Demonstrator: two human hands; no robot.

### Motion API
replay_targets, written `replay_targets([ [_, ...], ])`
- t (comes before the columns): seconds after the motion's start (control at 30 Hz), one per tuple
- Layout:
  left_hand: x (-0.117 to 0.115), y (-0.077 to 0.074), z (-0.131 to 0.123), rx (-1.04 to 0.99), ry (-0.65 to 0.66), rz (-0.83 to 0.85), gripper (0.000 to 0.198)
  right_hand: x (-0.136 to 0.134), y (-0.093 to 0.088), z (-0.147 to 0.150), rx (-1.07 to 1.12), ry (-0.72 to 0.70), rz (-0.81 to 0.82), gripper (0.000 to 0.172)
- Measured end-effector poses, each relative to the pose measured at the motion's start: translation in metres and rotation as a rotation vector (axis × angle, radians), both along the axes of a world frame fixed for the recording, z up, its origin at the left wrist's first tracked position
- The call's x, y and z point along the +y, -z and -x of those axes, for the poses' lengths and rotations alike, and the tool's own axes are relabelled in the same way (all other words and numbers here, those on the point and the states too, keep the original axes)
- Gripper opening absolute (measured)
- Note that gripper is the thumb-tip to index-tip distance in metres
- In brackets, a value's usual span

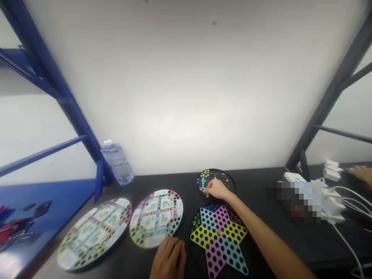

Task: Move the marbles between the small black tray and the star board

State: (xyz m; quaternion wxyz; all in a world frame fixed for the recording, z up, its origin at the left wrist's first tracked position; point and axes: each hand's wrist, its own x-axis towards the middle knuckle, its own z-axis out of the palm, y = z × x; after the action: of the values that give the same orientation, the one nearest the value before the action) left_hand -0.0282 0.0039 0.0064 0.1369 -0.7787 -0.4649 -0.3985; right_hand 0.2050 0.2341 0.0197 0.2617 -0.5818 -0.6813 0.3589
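My right hand (217,189) reaches over a round black tray (232,183) at the back of the table. Its fingers are pinched together among small glossy marbles (205,175); whatever is between the fingertips is too small to make out. In front of that tray lies a Chinese checkers board (219,234) with a six-pointed star of pink, yellow and blue holes. My left hand (169,259) rests near the front, fingers curled together, with no object showing in it. It lies beside a round printed game board (157,217), close to its lower edge.
A second round game board (95,234) lies further left. Behind it stands a clear plastic bottle (118,162) with a white cap. Power strips and white cables (333,197) occupy the right side, partly pixelated. Another person's hand (362,172) shows at the right edge. Blue metal posts (74,112) rise at left.
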Motion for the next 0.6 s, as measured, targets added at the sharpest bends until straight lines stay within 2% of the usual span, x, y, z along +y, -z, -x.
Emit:
replay_targets([
  [0.07, 0.0, 0.001, 0.0, -0.002, 0.005, 0.009, 0.014, 0.003, 0.001, -0.011, 0.361, 0.061, 0.185, 0.017],
  [0.13, 0.0, 0.003, 0.001, -0.001, 0.012, 0.017, 0.014, 0.006, 0.001, -0.023, 0.737, 0.064, 0.396, 0.019],
  [0.17, 0.001, 0.003, 0.001, -0.003, 0.014, 0.016, 0.013, 0.008, 0.002, -0.028, 0.881, 0.05, 0.48, 0.021],
  [0.23, 0.001, 0.004, 0.002, -0.007, 0.016, 0.015, 0.014, 0.012, 0.006, -0.033, 1.028, 0.053, 0.575, 0.023],
  [0.33, 0.002, 0.004, 0.002, -0.009, 0.021, 0.029, 0.013, 0.015, 0.012, -0.028, 1.002, 0.165, 0.49, 0.027],
  [0.43, 0.003, 0.004, 0.002, -0.006, 0.019, 0.027, 0.012, 0.016, 0.015, -0.016, 0.802, 0.267, 0.318, 0.032],
  [0.5, 0.003, 0.003, 0.002, -0.01, 0.024, 0.017, 0.012, 0.015, 0.014, -0.01, 0.699, 0.237, 0.284, 0.034],
  [0.6, 0.002, 0.003, 0.001, -0.018, 0.033, 0.021, 0.012, 0.015, 0.014, -0.005, 0.673, 0.181, 0.303, 0.037],
])
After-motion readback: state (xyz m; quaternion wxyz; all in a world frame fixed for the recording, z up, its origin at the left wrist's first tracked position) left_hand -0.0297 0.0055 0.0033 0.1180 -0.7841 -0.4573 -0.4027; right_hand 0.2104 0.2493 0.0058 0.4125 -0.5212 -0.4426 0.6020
